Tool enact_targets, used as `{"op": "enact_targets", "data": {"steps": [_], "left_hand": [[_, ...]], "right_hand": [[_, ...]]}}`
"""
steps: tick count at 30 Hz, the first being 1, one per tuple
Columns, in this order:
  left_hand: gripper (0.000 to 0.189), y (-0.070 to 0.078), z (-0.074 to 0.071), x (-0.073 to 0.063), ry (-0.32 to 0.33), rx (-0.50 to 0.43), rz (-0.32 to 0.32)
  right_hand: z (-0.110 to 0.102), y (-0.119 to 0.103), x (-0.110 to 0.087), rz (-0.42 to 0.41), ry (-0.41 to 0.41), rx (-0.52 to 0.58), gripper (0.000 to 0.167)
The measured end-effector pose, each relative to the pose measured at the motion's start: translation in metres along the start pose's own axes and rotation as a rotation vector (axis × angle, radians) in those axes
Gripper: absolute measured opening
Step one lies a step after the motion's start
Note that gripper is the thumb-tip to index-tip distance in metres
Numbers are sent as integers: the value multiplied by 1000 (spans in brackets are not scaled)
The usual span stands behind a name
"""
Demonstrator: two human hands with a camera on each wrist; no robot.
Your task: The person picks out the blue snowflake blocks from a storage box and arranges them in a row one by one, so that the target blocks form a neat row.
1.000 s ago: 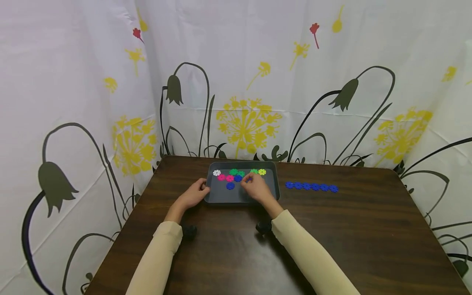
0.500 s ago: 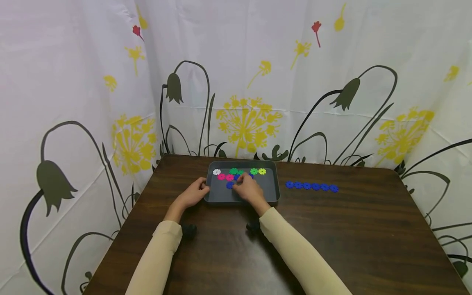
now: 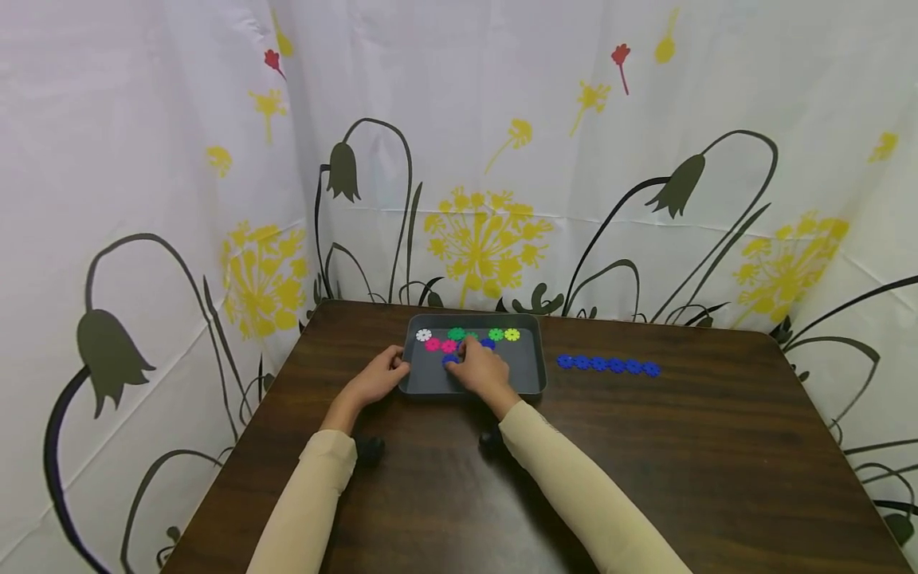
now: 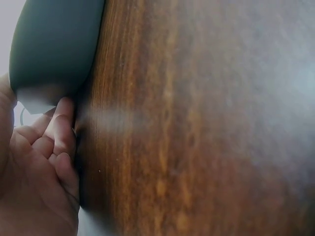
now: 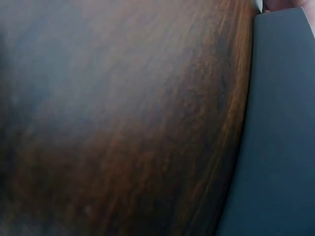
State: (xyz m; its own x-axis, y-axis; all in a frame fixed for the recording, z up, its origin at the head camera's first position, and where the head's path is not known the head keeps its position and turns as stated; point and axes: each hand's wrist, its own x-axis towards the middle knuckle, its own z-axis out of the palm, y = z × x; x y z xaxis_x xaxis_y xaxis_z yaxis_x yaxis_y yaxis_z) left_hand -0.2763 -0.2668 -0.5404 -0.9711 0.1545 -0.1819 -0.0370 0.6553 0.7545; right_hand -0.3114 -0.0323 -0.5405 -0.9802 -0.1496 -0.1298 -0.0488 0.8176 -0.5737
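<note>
In the head view, my left hand (image 3: pixel 378 375) grips the left side of the grey tray (image 3: pixel 531 379). The left wrist view shows its bent fingers (image 4: pixel 63 135) at the underside of that tray. My right hand (image 3: pixel 484 371) is over the middle of the tray, thumb and index finger bent down at a blue flower-shaped disc (image 3: pixel 449 359). Another blue disc (image 3: pixel 488 344) lies beyond its knuckles. I cannot tell whether the right fingertips pinch a disc. In the right wrist view, only a bit of that hand shows above the tray wall (image 5: pixel 283 113).
Inside the tray lie a white disc (image 3: pixel 424 335), pink discs (image 3: pixel 433 344), green discs (image 3: pixel 457 333) and a yellow disc (image 3: pixel 512 335). To its right, a row of several blue discs (image 3: pixel 598 363) lies on the dark wooden table (image 3: pixel 717 446). A flowered curtain (image 3: pixel 459 143) hangs behind.
My right hand has moved left within the tray, away from the right-hand blue disc and onto the blue discs near the middle. The left hand stays at the tray's left side.
</note>
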Motion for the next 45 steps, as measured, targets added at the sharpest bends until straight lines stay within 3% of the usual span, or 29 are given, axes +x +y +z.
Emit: {"op": "enact_targets", "data": {"steps": [7,15,29,34,45], "left_hand": [[58,-1,-1,3,14,8,-11],[64,-1,-1,1,3,17,18],[57,0,2,1,14,-1,-9],[57,0,3,2,11,-13,-5],[58,0,1,0,9,-3,-10]], "right_hand": [[-6,1,2,16,-9,54,29],[-6,3,3,59,-40,107,24],[-2,11,12,53,-28,143,20],[-10,11,5,63,-28,184,14],[-20,20,-4,-54,-64,244,11]]}}
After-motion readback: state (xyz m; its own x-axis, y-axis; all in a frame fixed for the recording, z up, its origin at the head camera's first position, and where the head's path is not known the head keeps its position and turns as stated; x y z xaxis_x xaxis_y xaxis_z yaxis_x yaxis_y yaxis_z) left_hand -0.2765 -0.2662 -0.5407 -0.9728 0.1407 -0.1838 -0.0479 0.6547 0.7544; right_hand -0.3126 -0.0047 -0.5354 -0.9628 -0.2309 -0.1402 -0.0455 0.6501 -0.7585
